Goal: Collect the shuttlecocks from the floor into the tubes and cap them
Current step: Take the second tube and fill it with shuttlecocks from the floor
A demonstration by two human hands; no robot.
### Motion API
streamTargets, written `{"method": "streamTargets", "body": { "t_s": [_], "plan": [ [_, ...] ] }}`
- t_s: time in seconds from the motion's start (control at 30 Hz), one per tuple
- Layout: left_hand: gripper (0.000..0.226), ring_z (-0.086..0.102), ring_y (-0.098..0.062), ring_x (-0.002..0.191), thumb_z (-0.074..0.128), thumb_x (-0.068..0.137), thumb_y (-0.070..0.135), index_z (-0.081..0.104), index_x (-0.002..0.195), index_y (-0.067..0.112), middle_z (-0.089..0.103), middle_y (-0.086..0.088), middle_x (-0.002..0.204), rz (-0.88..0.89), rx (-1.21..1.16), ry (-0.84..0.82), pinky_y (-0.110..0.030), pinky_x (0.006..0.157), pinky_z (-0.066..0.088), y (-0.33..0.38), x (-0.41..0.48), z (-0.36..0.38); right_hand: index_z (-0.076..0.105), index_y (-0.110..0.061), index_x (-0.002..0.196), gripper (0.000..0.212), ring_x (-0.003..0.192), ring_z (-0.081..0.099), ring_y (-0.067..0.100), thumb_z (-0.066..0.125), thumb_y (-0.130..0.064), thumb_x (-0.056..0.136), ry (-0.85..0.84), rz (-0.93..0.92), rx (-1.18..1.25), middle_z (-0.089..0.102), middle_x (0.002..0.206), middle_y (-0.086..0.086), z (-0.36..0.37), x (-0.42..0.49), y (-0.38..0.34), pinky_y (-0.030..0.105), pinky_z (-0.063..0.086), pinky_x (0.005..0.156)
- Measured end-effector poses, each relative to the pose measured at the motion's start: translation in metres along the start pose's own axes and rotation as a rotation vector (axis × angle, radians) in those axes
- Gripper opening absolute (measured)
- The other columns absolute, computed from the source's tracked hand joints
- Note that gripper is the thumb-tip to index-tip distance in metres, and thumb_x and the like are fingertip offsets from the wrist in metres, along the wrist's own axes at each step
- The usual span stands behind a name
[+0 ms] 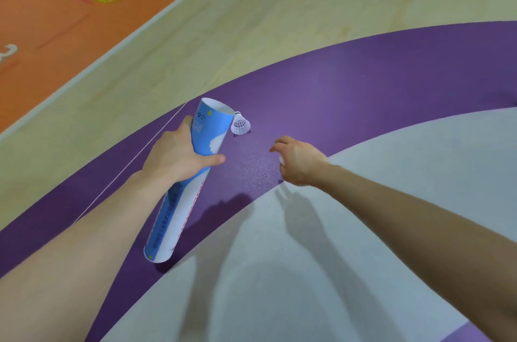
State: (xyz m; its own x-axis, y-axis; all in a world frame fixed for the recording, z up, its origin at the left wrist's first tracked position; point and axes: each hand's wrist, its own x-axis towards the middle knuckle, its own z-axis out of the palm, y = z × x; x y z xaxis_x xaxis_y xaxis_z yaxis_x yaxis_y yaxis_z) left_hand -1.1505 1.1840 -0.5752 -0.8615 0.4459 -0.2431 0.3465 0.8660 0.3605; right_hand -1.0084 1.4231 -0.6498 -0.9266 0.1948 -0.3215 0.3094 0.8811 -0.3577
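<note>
The left hand [179, 155] is wrapped round a long blue-and-white tube [187, 182], gripping it in its upper part, thumb laid across the near side and fingers curled behind; the tube slants, its open mouth tilted up and away from the person, its closed lower end down near the purple band [349, 84] of the floor. One white shuttlecock [240, 123] lies on that purple band, just beside the tube's open rim on its right, skirt towards the person and cork end pointing away; whether it touches the rim I cannot tell. The right hand [298, 159] hangs over the purple band near its border with the grey area [363, 229], palm down and fingers loosely curled, half open; something small and white peeps out under the palm, but what it is I cannot tell. The shuttlecock sits ahead of both hands, nearer the left hand's tube than the right fingertips. Further off run pale wooden boards [251, 19] and an orange surface [56, 19] marked with numbers.
</note>
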Motion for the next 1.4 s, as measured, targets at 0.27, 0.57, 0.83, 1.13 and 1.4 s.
{"method": "streamTargets", "body": {
  "t_s": [0.27,0.57,0.83,1.13,1.4],
  "plan": [
    [0.080,0.068,-0.036,0.098,0.091,0.071,0.063,0.047,0.129,0.030,0.070,-0.003,0.108,-0.010,0.159,-0.047,-0.048,0.085,0.060,-0.022,0.007,-0.002,0.040,-0.046,0.155,0.079,0.071,0.063,0.028,0.051,0.002,0.092,0.008,0.252,0.902,0.059,0.096,0.005,0.053,0.106,-0.038,0.041,0.063,0.068],
    [0.072,0.068,-0.033,0.088,0.090,0.070,0.058,0.043,0.116,0.030,0.067,0.001,0.095,-0.013,0.299,-0.082,-0.044,0.079,0.060,-0.043,0.017,0.006,0.038,-0.031,0.158,0.073,0.098,0.074,0.033,0.056,-0.006,0.092,0.044,0.363,0.923,0.061,0.120,0.006,0.060,0.193,-0.041,0.051,0.066,0.084],
    [0.071,0.066,-0.035,0.084,0.083,0.070,0.067,0.037,0.112,0.032,0.066,0.001,0.089,0.146,0.320,-0.087,-0.040,0.068,0.052,-0.007,0.034,0.028,0.068,-0.031,0.130,0.048,0.091,0.071,0.024,0.066,-0.045,0.085,0.255,0.308,0.676,0.070,0.119,-0.006,-0.030,0.051,0.003,0.041,0.062,0.081],
    [0.062,0.063,-0.023,0.086,0.083,0.069,0.068,0.040,0.107,0.044,0.064,0.007,0.094,0.500,0.185,-0.214,-0.040,0.073,0.053,0.081,0.038,0.067,0.068,-0.021,0.099,0.007,0.086,0.058,0.015,0.063,-0.017,0.099,0.802,0.349,0.454,0.069,0.099,-0.010,-0.087,-0.093,0.055,0.025,0.038,0.074],
    [0.062,0.063,-0.022,0.085,0.087,0.071,0.064,0.045,0.111,0.040,0.063,0.007,0.092,0.575,0.164,-0.171,-0.041,0.074,0.055,0.104,0.033,0.083,0.068,-0.019,0.096,0.019,0.085,0.060,0.017,0.058,-0.002,0.094,0.923,0.227,0.390,0.068,0.098,-0.008,-0.080,-0.101,0.051,0.028,0.042,0.071]
  ]
}}
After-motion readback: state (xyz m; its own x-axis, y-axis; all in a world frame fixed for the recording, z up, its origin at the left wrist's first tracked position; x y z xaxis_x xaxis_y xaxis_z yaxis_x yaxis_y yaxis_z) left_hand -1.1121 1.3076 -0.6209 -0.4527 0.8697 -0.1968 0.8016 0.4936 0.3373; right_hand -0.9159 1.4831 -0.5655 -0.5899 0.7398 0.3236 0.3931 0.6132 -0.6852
